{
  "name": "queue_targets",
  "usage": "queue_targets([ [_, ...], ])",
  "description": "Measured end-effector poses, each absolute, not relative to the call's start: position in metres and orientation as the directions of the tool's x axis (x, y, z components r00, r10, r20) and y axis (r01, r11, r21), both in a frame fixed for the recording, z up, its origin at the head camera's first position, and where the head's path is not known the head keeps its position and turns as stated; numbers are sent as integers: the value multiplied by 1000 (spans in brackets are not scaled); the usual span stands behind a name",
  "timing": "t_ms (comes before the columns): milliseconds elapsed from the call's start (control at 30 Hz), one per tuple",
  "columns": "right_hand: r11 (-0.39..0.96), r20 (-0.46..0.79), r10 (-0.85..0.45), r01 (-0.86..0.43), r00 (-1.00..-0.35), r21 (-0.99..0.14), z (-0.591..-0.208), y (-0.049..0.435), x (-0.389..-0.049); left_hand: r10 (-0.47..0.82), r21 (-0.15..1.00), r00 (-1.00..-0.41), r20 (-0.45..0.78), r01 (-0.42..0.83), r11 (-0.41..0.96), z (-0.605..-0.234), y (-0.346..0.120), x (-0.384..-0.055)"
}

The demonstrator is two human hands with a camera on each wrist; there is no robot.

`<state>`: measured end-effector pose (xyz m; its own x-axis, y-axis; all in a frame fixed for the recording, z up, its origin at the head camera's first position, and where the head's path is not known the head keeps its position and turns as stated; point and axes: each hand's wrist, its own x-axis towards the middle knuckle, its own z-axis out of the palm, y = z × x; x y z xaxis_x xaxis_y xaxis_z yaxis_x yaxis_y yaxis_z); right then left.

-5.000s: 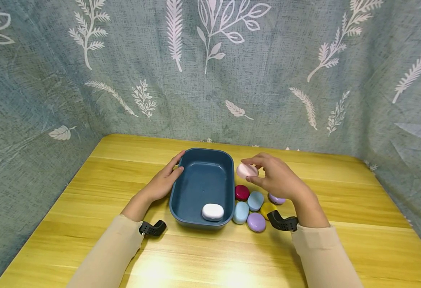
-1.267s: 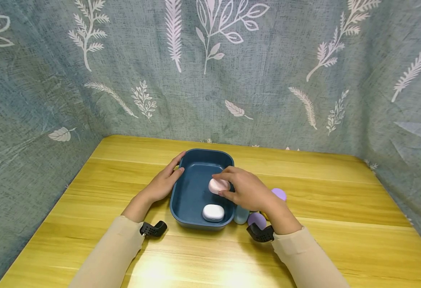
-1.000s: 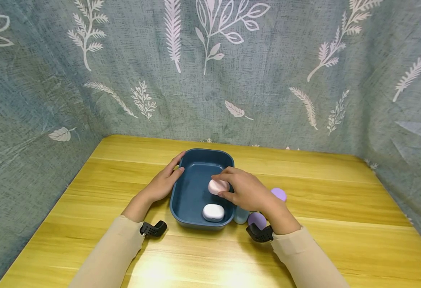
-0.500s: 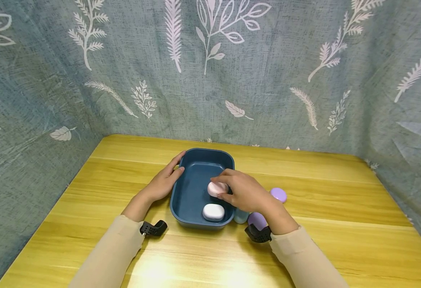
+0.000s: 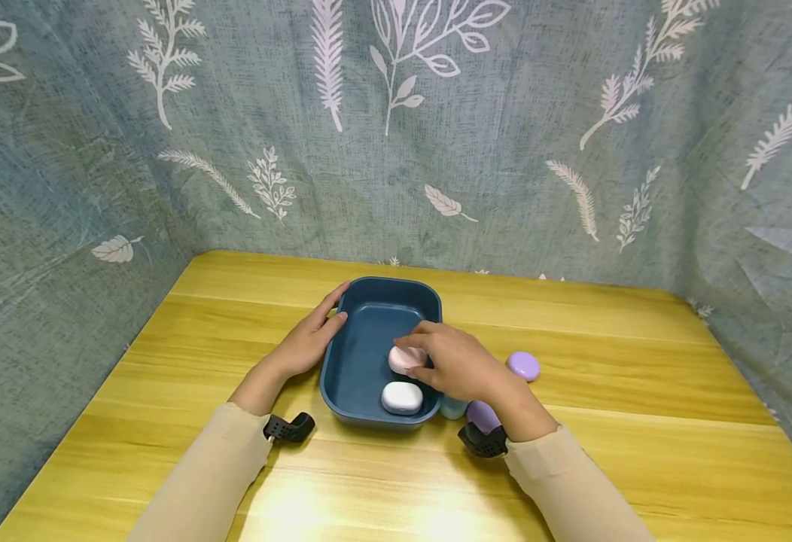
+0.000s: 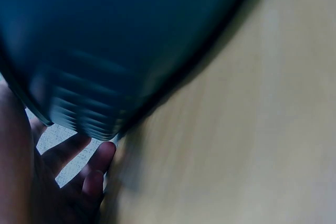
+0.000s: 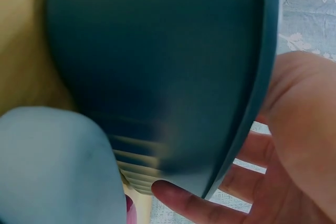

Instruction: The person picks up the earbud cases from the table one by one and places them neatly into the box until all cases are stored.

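Observation:
In the head view my right hand (image 5: 455, 361) reaches over the right rim of a dark blue bin (image 5: 362, 354). Thumb and fingers pinch a small pale pink oval case (image 5: 403, 360) inside it, partly covered by the fingers. Just nearer to me, a white oval case (image 5: 401, 397) lies on the bin's floor. My left hand (image 5: 306, 342) rests along the bin's left wall, fingers extended and thumb at the rim. The wrist views show mostly the bin's outer wall; the pink case is hidden there.
Right of the bin are a light blue case (image 5: 454, 408) and a purple case (image 5: 482, 415), partly behind my right arm. Another purple case (image 5: 523, 366) lies farther right. A patterned curtain (image 5: 396, 188) closes off the wooden table's back and sides.
From the table right of the bin, my right hand has carried the pink case left into the bin, then slightly nearer the white one. The left hand has stayed put.

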<state>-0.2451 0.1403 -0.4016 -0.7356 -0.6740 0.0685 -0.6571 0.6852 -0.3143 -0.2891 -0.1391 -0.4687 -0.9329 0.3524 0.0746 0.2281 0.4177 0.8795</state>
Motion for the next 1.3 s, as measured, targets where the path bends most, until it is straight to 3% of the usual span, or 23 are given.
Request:
queue_targets([
  [233,689,69,-675,-661,-734,-298,-404,139,-245,382,882,-923,40,212,421,-436,-136,-271],
  [1300,703,76,-660,-650,-747,-287,-408,134,-244,377,881,-926,33,205,427,-434,-135,-270],
])
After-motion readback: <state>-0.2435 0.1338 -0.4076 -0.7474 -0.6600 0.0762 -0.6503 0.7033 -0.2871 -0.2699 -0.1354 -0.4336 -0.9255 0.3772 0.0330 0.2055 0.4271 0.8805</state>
